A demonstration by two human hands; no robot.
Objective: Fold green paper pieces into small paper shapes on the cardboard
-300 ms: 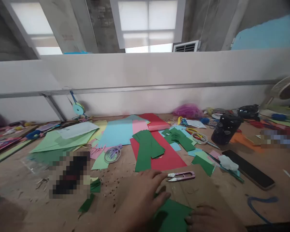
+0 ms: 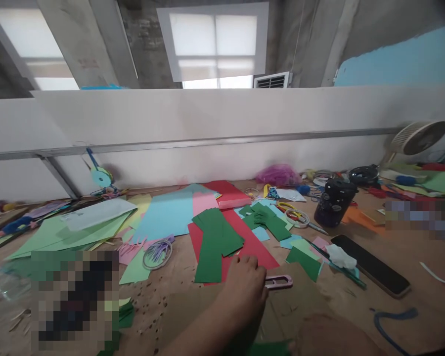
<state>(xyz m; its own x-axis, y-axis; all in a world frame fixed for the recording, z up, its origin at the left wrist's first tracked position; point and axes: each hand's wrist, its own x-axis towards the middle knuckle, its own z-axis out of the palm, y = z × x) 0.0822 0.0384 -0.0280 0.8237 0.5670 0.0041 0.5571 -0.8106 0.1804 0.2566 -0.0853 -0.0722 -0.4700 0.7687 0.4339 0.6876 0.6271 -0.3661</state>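
My left hand (image 2: 245, 286) reaches over the brown cardboard (image 2: 304, 284), fingers curled down and closed. It covers the blade end of thread snips (image 2: 280, 282), whose pale purple handle sticks out to its right. Whatever its fingertips hold or touch is hidden. At the bottom edge lies a green paper sheet (image 2: 269, 349), partly covered by my left forearm. My right hand (image 2: 330, 336) is low in the view beside that sheet, smeared by motion, its fingers unclear. Just beyond my left hand, green paper strips (image 2: 209, 247) lie fanned on red paper (image 2: 250, 230).
A black phone (image 2: 371, 267) and dark cup (image 2: 333, 202) stand to the right, near white crumpled tissue (image 2: 341, 257). Green pieces (image 2: 269, 220) and scissors (image 2: 292, 210) lie behind. Leftward are a ring with purple strips (image 2: 157, 254) and light green sheets (image 2: 70, 232).
My left hand has moved from the green sheet forward and right over the snips, its spread fingers curling closed. My right hand has become blurred. The view has shifted slightly.
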